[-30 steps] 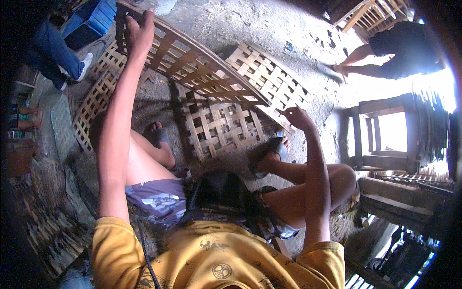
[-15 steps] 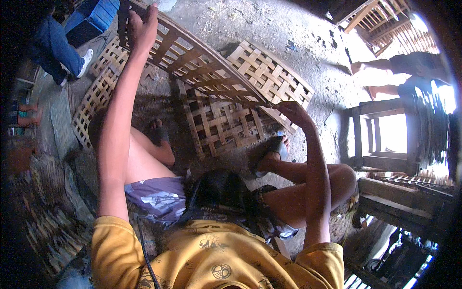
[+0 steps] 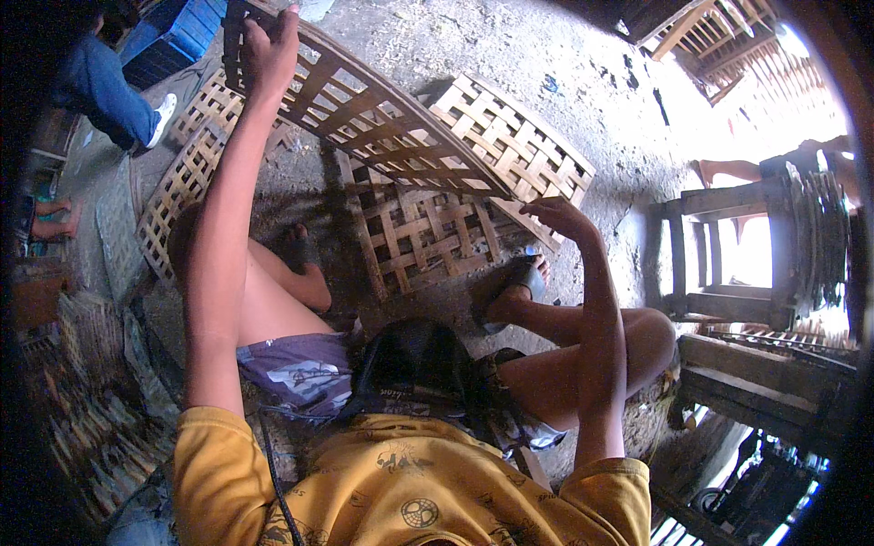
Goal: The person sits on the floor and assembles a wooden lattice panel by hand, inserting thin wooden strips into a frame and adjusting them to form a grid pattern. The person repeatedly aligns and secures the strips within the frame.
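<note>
A woven bamboo panel (image 3: pixel 364 107) with wooden edge strips is held up, tilted, in front of me, running from upper left to lower right. My left hand (image 3: pixel 270 55) is closed round its far left end. Just below the panel's lower right corner is my right hand (image 3: pixel 560 218), its fingers loosely bent toward that corner and apparently just off it. Beneath, a second woven panel (image 3: pixel 423 238) lies on the floor between my feet. Another, paler lattice panel (image 3: pixel 510 136) rests to its right, partly covered by the held one.
More lattice panels (image 3: pixel 187 168) lie at the left behind my forearm. A blue crate (image 3: pixel 173 41) stands at the upper left, near a person in jeans (image 3: pixel 114 91). At the right are a wooden stand (image 3: pixel 724 205), a dark beam (image 3: pixel 746 369) and another person's leg (image 3: pixel 728 171).
My right hand has slipped slightly down from the panel's corner, while the left hand and panel stay almost still. The person at the right has shifted farther right; the jeans-clad legs moved slightly.
</note>
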`<act>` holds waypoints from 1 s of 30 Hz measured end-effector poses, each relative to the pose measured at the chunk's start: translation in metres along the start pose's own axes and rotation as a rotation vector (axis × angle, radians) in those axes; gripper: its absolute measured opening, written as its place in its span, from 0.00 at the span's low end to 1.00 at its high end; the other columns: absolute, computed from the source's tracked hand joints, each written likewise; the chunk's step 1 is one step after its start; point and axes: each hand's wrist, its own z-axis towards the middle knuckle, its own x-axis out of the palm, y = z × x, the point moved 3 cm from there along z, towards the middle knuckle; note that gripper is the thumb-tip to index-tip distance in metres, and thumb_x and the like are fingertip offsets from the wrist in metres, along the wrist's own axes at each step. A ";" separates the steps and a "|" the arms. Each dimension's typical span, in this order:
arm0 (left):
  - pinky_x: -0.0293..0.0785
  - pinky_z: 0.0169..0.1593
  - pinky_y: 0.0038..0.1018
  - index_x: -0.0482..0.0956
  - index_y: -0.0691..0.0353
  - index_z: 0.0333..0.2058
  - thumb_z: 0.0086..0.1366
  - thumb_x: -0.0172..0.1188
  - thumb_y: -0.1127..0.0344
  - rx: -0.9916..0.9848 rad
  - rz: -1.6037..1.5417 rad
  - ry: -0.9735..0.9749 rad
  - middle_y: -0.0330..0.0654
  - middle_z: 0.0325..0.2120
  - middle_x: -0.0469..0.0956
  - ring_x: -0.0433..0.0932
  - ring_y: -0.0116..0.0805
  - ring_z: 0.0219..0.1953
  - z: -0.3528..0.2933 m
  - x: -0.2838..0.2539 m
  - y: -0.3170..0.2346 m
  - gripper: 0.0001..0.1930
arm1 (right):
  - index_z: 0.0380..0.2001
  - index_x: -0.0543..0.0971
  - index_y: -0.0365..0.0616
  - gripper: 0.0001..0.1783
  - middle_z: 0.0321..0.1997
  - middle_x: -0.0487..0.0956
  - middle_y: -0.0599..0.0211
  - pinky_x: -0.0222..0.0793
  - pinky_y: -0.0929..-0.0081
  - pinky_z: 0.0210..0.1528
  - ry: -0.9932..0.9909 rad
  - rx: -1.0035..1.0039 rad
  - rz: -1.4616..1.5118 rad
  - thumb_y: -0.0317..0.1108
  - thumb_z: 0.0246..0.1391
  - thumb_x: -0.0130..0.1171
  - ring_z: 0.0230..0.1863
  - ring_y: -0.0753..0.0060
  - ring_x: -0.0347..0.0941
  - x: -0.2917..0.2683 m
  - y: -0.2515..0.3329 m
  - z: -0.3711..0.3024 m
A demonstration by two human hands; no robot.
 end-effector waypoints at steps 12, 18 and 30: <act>0.55 0.75 0.39 0.51 0.65 0.75 0.72 0.59 0.55 0.032 0.122 -0.066 0.59 0.72 0.59 0.58 0.54 0.74 0.002 -0.002 0.019 0.41 | 0.45 0.89 0.47 0.15 0.45 0.88 0.64 0.79 0.66 0.52 -0.089 0.425 0.523 0.36 0.63 0.55 0.44 0.65 0.83 -0.014 0.010 -0.001; 0.55 0.73 0.43 0.60 0.82 0.66 0.66 0.59 0.32 -0.026 -0.113 0.086 0.71 0.67 0.62 0.63 0.60 0.70 0.004 0.019 0.031 0.52 | 0.48 0.88 0.51 0.23 0.41 0.85 0.69 0.76 0.71 0.41 -0.112 0.211 0.534 0.54 0.65 0.56 0.39 0.74 0.76 -0.025 0.015 -0.014; 0.56 0.74 0.38 0.52 0.62 0.75 0.68 0.61 0.59 0.144 -0.031 -0.093 0.57 0.72 0.60 0.59 0.55 0.73 -0.003 0.007 -0.010 0.41 | 0.48 0.88 0.51 0.21 0.41 0.87 0.55 0.78 0.61 0.48 -0.181 0.311 0.226 0.48 0.64 0.53 0.43 0.60 0.82 -0.017 0.012 -0.012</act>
